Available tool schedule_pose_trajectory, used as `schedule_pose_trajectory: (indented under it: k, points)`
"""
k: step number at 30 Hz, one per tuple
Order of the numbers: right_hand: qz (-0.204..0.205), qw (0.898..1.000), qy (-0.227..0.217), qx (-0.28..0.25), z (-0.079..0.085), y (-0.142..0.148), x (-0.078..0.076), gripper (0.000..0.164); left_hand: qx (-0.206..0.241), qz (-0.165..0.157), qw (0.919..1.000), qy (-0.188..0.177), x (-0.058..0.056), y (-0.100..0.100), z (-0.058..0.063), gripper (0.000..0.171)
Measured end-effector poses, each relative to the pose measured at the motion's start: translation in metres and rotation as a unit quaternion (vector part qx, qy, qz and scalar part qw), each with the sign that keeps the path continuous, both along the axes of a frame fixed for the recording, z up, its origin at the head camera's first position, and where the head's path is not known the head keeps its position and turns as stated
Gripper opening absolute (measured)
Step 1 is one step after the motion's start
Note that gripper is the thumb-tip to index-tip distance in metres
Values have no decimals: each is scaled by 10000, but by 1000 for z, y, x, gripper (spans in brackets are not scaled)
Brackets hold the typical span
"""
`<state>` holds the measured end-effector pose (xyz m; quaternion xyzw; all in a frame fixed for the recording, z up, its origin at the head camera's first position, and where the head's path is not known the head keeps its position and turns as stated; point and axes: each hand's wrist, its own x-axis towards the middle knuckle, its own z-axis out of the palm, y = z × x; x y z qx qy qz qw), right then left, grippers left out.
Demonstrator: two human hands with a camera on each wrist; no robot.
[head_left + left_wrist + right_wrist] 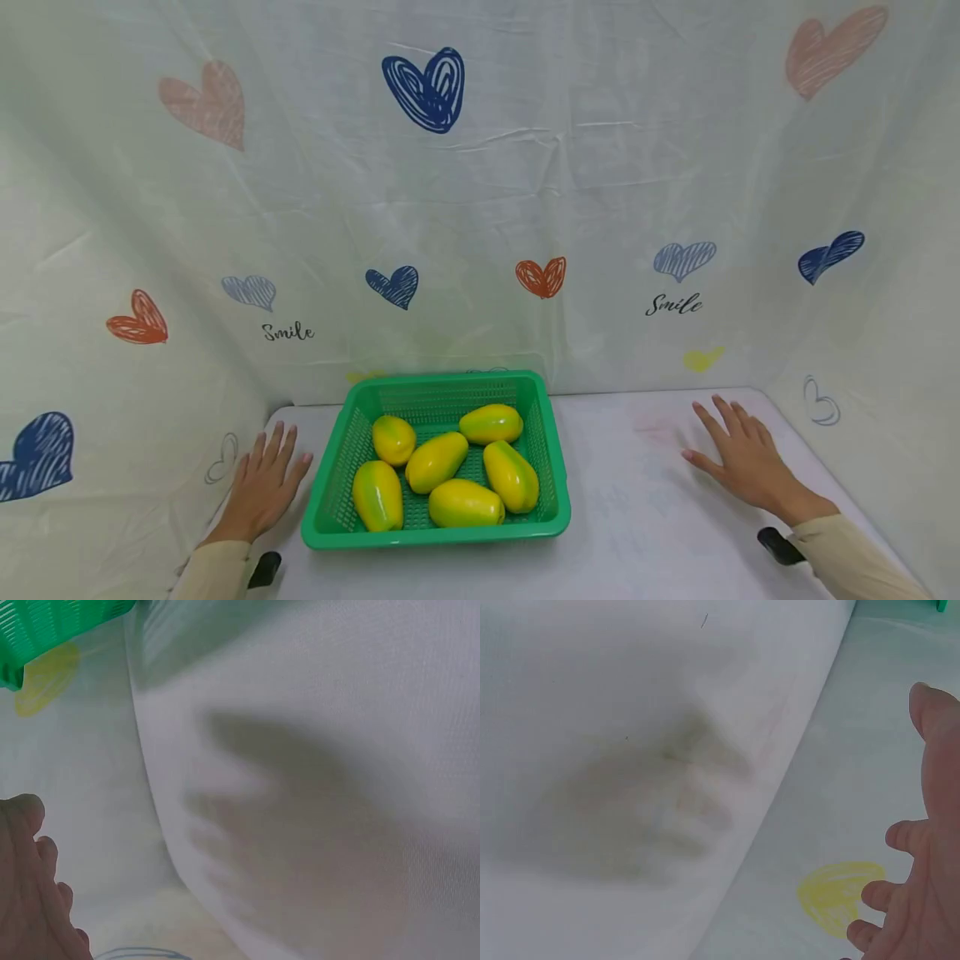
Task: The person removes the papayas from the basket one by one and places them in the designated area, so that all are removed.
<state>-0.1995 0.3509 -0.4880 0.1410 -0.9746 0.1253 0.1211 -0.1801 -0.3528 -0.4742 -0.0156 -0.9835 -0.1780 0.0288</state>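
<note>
1. Left hand (258,483): back uppermost, fingers straight, thumb apart, gripping nothing. Placed at the left edge of the white cloth-covered worktop (637,517), just beside the green rectangular plastic basket (435,537).
2. Right hand (742,454): fingers spread, likewise without a hold. Placed near the worktop's back right corner, well apart from the basket.
3. Beige sleeves (855,554), one per arm, each with a black wrist device (782,547) beside it.
4. Basket: perforated, open-topped, left of the worktop's middle, its far side at the back edge.
5. Glossy yellow oval fruits with a green tinge (437,462): six, all inside the basket, lying at varied angles.
6. Progress, as judged: all six visible fruits were in the basket, none in hand; whether handling had yet to begin or was finished could not be told.
7. White backdrop sheet (480,208), heart-printed, behind the back edge.
</note>
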Motion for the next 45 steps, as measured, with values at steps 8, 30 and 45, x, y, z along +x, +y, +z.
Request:
schedule_pose_trajectory:
  k: [8,30,45]
  points:
    - [26,10000,-77,54,8,-14,0,85,-29,-10,10000,-66,-1,0,1,80]
    - [503,9985,-140,190,25,-52,-4,85,598,-103,9974,-396,-5,14,9,78]
    - [747,9966,-70,328,32,-74,-4,84,1190,-124,9895,-813,-7,31,23,78]
